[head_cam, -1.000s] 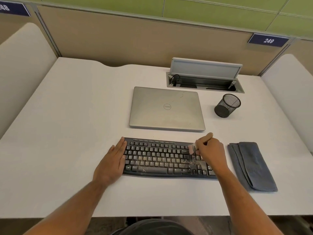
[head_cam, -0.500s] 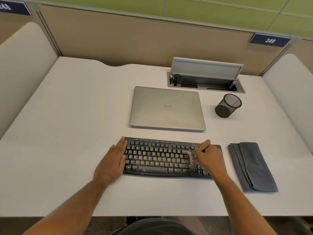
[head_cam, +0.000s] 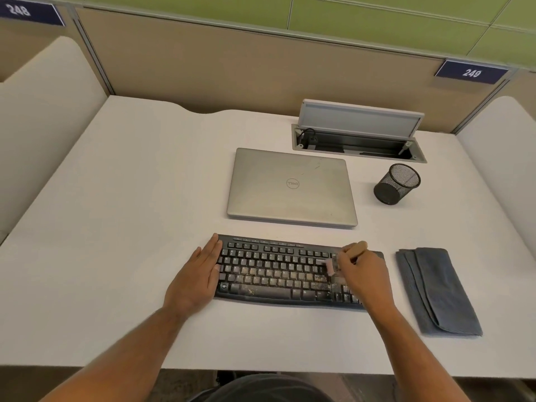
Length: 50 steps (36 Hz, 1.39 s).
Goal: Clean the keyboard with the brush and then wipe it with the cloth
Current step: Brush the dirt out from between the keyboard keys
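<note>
Currently brushing: brush (head_cam: 333,264) is gripped by right hand (head_cam: 361,272) over crumbed keys
Steadying: keyboard (head_cam: 275,274) is braced by flat, unclenched left hand (head_cam: 195,281)

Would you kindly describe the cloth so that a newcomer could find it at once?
Start at the white desk and find the black, dusty keyboard near its front edge. Just right of it, apart from the keyboard, lies the folded grey-blue cloth. It is the only soft, flat thing there, unlike the black mesh cup behind.
</note>
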Each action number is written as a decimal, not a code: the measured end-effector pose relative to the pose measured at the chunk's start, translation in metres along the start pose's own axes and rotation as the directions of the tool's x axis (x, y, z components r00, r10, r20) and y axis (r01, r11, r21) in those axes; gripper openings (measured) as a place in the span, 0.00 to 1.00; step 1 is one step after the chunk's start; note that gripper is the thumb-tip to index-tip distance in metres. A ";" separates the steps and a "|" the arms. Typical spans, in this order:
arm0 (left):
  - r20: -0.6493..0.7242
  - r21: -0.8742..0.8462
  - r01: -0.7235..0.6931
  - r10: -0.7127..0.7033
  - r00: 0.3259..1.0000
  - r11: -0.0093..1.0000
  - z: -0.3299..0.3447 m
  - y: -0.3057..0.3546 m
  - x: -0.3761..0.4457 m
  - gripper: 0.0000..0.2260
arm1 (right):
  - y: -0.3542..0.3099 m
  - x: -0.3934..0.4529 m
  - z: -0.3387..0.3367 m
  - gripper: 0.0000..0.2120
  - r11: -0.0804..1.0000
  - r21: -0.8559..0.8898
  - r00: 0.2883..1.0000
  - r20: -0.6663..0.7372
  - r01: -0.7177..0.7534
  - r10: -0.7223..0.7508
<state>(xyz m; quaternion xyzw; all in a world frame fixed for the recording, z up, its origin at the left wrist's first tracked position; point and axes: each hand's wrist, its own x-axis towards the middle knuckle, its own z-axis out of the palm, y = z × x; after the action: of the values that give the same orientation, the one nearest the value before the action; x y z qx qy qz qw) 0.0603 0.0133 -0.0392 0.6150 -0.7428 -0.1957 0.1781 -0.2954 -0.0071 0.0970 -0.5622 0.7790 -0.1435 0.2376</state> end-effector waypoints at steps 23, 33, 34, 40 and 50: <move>-0.008 0.002 -0.009 0.009 1.000 1.000 -0.003 0.001 -0.001 0.27 | -0.106 -0.019 0.071 0.03 0.884 0.309 0.850 0.291 0.350 -0.438; -0.010 0.023 -0.021 0.022 1.000 1.000 -0.005 0.002 -0.002 0.27 | -0.120 -0.017 0.093 0.03 0.822 0.232 0.764 0.306 0.520 -0.569; -0.010 0.024 -0.022 0.022 1.000 0.999 -0.005 0.002 -0.002 0.27 | -0.119 -0.017 0.094 0.04 0.819 0.233 0.756 0.315 0.525 -0.574; -0.015 0.024 -0.024 0.024 1.000 0.999 -0.002 0.000 -0.002 0.27 | -0.127 -0.013 0.092 0.12 0.859 0.222 0.754 0.412 0.461 -0.511; -0.022 0.037 -0.033 0.034 0.999 0.999 -0.003 0.001 -0.001 0.27 | -0.129 -0.012 0.103 0.17 0.890 0.198 0.828 0.327 0.411 -0.455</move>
<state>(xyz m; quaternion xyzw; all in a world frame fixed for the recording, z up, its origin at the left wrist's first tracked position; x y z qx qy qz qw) 0.0615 0.0146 -0.0360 0.6077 -0.7545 -0.1721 0.1782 -0.1332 -0.0339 0.0760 -0.7257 0.5631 -0.1329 0.3723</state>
